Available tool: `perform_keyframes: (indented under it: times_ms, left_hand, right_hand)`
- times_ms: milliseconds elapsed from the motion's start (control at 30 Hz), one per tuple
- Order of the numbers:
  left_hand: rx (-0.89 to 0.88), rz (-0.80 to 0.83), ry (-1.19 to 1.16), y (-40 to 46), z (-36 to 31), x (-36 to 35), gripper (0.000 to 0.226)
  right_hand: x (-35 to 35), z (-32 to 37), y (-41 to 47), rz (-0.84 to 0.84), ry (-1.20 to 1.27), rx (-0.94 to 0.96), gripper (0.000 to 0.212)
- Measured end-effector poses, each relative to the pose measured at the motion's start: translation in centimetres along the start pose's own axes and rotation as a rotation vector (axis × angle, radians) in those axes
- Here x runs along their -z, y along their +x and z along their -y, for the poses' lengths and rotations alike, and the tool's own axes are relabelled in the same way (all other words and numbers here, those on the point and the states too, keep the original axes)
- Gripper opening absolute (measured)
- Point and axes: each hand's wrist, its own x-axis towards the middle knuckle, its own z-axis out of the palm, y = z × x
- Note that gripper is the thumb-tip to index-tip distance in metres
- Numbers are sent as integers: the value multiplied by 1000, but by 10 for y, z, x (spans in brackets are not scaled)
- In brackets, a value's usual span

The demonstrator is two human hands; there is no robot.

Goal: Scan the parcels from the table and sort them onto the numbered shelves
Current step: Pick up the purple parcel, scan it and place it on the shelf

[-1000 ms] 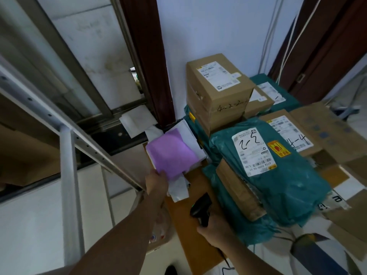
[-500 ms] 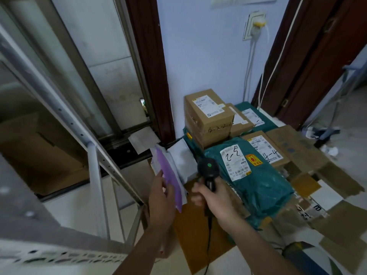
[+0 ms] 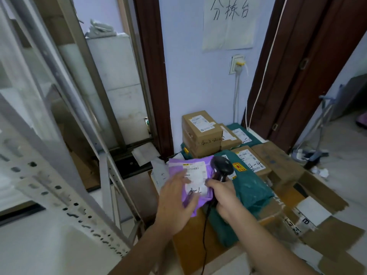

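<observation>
My left hand (image 3: 176, 199) holds a purple soft parcel (image 3: 195, 176) from below, thumb on its white label, which faces up with a barcode and a handwritten number. My right hand (image 3: 222, 192) grips a black barcode scanner (image 3: 222, 167), its head just right of the parcel's top edge and its cable hanging down. Behind lie a large green bag parcel (image 3: 250, 187), a tall cardboard box (image 3: 200, 133) and a flatter labelled box (image 3: 248, 157) marked 4-4, all on the table (image 3: 190, 241).
A grey metal shelf frame (image 3: 65, 195) with slotted uprights fills the left. Flattened cardboard (image 3: 317, 225) lies at the right. A paper sign (image 3: 228, 22) and a wall socket (image 3: 237, 64) are on the wall behind, between dark wooden door frames.
I have turned the purple parcel from edge-on to label side up and raised it. My right hand has brought the scanner close against the parcel's right side. The view has tilted up.
</observation>
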Motion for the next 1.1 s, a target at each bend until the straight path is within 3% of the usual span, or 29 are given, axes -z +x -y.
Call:
perform_keyframes:
  times_ms: [67, 133, 167, 233, 300, 433, 567, 767, 1100]
  left_hand:
    - [368, -172, -246, 11, -6, 3, 63]
    - [726, -53, -816, 26, -16, 11, 70]
    - [805, 39, -1065, 31, -16, 14, 68]
    - [743, 161, -1238, 35, -23, 25, 51]
    - [689, 124, -1192, 39, -29, 34, 39]
    - [646, 58, -1080, 52, -29, 50, 21]
    - [602, 68, -1010, 52, -32, 64, 33]
    - [683, 175, -1173, 25, -30, 74, 41]
    - [556, 167, -1165, -5, -32, 76, 44]
  right_hand:
    - [6, 12, -10, 13, 22, 53, 35]
    - [12, 26, -24, 34, -12, 103, 34]
    - [14, 32, -31, 62, -55, 118, 33]
    - [20, 40, -43, 129, -154, 132, 30]
    - [26, 44, -53, 106, -230, 192, 24]
    - [35, 42, -79, -122, -402, 411, 15]
    - [28, 31, -118, -127, -524, 481, 20]
    - [7, 6, -173, -131, -666, 494, 24]
    - [-3, -9, -214, -133, -726, 582, 27]
